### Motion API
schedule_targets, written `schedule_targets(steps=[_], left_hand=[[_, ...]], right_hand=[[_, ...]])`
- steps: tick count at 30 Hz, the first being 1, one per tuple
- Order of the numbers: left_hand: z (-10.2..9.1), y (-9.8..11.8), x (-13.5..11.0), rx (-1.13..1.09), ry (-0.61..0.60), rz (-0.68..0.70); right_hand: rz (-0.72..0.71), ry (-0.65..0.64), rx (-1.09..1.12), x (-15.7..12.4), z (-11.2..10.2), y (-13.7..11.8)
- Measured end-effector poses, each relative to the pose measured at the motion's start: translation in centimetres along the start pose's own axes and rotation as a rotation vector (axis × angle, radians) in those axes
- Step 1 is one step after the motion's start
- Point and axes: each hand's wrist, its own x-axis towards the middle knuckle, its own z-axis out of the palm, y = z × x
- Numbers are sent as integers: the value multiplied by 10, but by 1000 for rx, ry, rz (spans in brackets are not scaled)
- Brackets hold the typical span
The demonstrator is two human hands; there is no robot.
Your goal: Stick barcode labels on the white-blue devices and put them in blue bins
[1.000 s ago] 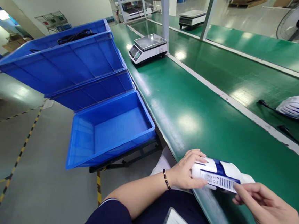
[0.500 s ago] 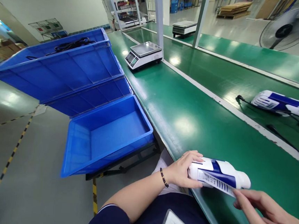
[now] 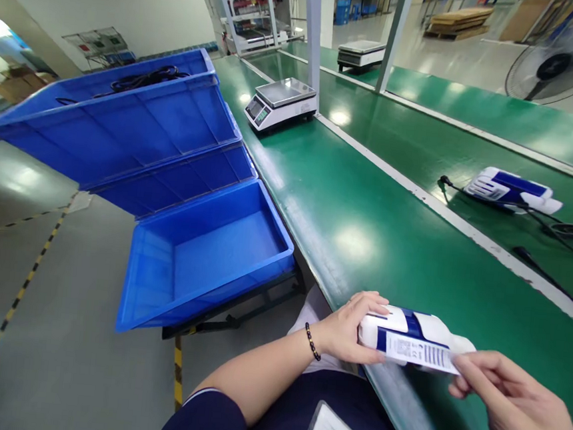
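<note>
A white and blue plastic device (image 3: 422,324) lies on its side at the near edge of the green bench. My left hand (image 3: 354,328) is wrapped round its left end and steadies it. Between the thumb and fingers of my right hand (image 3: 511,395) is the right end of a white printed label (image 3: 419,354). The label, with a code and dark bars, lies along the near side of the device. Its left end meets the device close to my left fingertips; how much of it is stuck down I cannot tell.
Another white and blue device (image 3: 512,190) with a black cable (image 3: 566,229) lies farther back on the green belt (image 3: 369,189). A weighing scale (image 3: 281,103) stands up the bench. Blue crates (image 3: 207,255) are at the left, and a fan (image 3: 555,64) at the back right.
My right hand has swung the label's free end slightly up, so the strip now lies flatter along the device's side. My left hand keeps its hold. The camera view has shifted a little.
</note>
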Motion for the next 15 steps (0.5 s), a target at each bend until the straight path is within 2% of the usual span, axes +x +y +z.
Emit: schedule_targets(steps=[3,10,15], left_hand=[[2,-1,-1,-6,1,-29],[3,-3,0,-16,35,12],[2,-2,2,3,47,58]], right_hand=[[70,-75,53,8,8,0],[86,-76,93,6,7,13],[107,-104,84,10,9,13]])
